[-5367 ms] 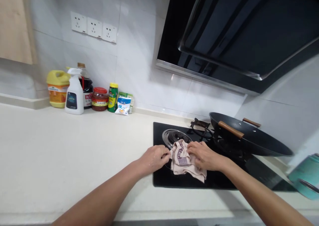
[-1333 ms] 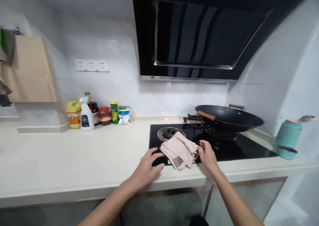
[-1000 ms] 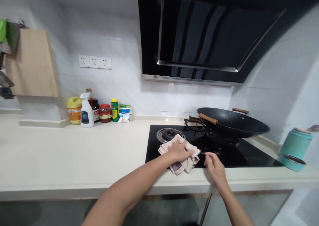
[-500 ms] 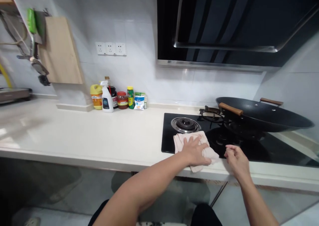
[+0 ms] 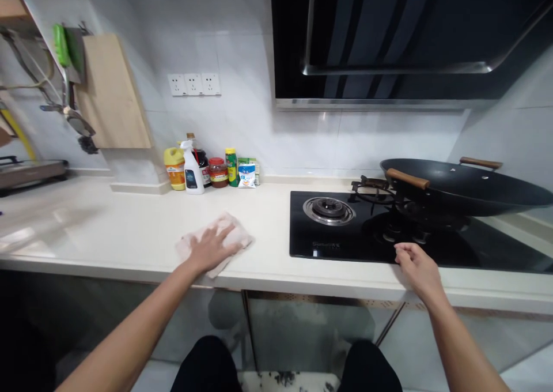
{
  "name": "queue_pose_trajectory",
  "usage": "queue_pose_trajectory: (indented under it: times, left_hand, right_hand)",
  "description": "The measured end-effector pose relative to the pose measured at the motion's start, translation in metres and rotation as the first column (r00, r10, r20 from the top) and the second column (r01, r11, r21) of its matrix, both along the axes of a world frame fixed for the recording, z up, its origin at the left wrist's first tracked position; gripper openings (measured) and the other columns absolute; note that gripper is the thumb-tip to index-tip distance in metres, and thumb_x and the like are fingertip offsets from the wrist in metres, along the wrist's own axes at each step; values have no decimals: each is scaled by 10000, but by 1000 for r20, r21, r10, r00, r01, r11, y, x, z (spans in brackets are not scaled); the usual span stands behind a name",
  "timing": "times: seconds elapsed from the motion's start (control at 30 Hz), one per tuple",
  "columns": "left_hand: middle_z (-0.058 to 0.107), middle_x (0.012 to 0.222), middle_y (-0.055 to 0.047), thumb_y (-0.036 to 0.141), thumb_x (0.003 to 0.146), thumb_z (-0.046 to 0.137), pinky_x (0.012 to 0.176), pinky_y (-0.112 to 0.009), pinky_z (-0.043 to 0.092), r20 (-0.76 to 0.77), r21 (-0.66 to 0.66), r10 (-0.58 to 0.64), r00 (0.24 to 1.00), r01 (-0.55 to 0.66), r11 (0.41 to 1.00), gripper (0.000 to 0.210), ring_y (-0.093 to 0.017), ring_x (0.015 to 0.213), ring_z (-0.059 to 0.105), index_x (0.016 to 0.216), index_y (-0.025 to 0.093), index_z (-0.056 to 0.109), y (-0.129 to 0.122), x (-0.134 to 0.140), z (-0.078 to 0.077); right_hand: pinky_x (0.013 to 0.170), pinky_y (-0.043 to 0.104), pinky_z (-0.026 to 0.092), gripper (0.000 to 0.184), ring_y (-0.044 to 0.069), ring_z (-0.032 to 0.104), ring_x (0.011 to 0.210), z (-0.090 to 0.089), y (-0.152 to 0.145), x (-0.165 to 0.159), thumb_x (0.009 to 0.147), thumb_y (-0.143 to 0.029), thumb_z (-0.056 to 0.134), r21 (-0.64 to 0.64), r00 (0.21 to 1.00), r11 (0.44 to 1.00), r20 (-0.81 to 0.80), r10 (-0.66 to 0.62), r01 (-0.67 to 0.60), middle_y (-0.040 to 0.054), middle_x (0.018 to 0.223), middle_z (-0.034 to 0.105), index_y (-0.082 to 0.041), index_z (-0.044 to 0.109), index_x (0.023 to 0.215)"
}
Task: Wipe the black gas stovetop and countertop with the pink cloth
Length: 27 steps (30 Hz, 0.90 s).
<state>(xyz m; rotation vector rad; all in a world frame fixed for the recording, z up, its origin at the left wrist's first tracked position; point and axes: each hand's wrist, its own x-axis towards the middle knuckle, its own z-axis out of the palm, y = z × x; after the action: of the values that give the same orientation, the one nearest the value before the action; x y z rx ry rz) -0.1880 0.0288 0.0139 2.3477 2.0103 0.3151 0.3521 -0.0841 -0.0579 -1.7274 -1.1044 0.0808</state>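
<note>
My left hand point(image 5: 212, 249) lies flat with its fingers spread on a pale pink cloth point(image 5: 224, 223), pressing it against the white countertop point(image 5: 116, 225) left of the stove. The cloth is spread out, slightly creased, and partly covered by the palm. At the front edge of the black glass gas stove point(image 5: 345, 248), my right hand point(image 5: 420, 270) rests with its fingers curled in, and nothing shows in them. A bare burner point(image 5: 329, 210) is on the stove's left side.
A large black wok point(image 5: 466, 187) with wooden handles sits over the right burner. Along the wall stand a spray bottle point(image 5: 192, 170), a yellow jug point(image 5: 175, 170), a red-lidded jar point(image 5: 218, 174) and a green bottle point(image 5: 232, 167). A range hood point(image 5: 389, 40) hangs above.
My left hand has slid the cloth leftward, off the stove's front left corner and onto the countertop. My right hand has stayed at the stove's front edge. The view has shifted slightly.
</note>
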Motion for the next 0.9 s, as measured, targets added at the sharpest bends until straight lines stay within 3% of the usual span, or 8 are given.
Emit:
queue_pose_trajectory:
  times: [0.1,0.2,0.37,0.47,0.57,0.67,0.9]
  left_hand:
    - [363,1637,-146,669,916,439,1135,-724,172,-11,26,41,999,-41,999,715,-399,1512,280,1544,329,414,-16,-24,-5]
    - [446,1579,-149,622,914,467,1151,-659,224,7,87,-15,1000,14,996,665,-377,1475,351,1504,314,484,-46,-8,-16]
    - [568,1420,-130,601,762,695,1091,-619,327,29,273,-298,954,279,921,687,-411,1297,492,1391,337,611,-103,81,-41]
    - [549,1418,-138,526,684,802,1062,-634,333,-4,284,-444,896,427,859,721,-433,1274,479,1363,359,625,-123,143,-47]
    - [535,1426,-131,519,720,802,1057,-633,340,-18,253,-572,820,557,791,747,-409,1261,482,1415,395,558,-128,199,-43]
    - [478,1487,-132,564,753,781,1087,-642,317,-36,230,-697,716,685,692,807,-400,1322,436,1480,413,463,-126,252,-38]
    - [165,1686,-133,547,837,718,1188,-626,168,-16,100,-911,413,907,409,816,-406,1499,242,1546,384,347,-117,381,-40]
  right_hand:
    - [657,323,471,439,201,620,644,-5,-3,4,807,-557,542,37,998,999,-55,22,-20,47,753,708,-201,703,1006]
    - [624,303,465,449,181,595,622,-8,-4,7,808,-547,578,82,994,997,-110,10,-1,44,736,694,-182,707,1036]
    - [546,258,427,397,133,540,572,0,-6,-7,805,-508,629,225,950,973,-313,13,60,13,694,636,-171,689,1006]
    - [496,229,391,350,103,494,530,11,-18,-18,790,-489,678,424,875,896,-474,97,130,-29,657,585,-190,641,968]
    - [461,201,352,339,83,464,502,9,-48,-20,765,-459,735,536,802,815,-576,161,221,-61,623,551,-209,606,954]
    - [451,192,353,334,80,468,502,-15,-91,-16,766,-453,759,507,766,803,-635,103,312,-60,621,557,-212,609,942]
    - [454,219,409,388,116,508,533,-103,-174,-23,725,-532,768,243,615,834,-776,-140,496,-36,624,577,-224,637,921]
